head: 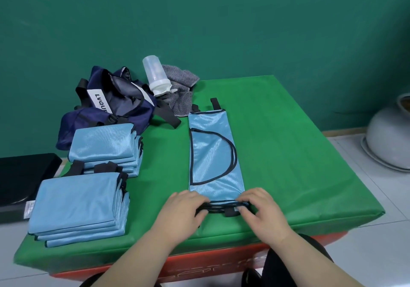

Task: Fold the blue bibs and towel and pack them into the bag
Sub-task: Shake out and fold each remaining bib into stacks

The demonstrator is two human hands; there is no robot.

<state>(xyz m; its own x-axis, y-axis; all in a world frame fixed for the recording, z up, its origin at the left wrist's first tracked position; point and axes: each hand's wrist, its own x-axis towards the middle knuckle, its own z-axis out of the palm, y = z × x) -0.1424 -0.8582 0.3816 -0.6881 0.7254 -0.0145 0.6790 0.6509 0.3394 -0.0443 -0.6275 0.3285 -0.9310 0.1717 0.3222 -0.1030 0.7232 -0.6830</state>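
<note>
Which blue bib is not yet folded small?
The long bib mid-table, its near end held by left hand and right hand; the rest lie folded in the near stack and far stack.

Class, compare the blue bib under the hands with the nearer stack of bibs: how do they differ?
The bib is one long narrow strip, folded lengthwise; the nearer stack is several squarish packets piled up. The left hand and right hand grip the bib's near end; nothing touches the nearer stack. Both are shiny light-blue cloth with black trim.
</note>
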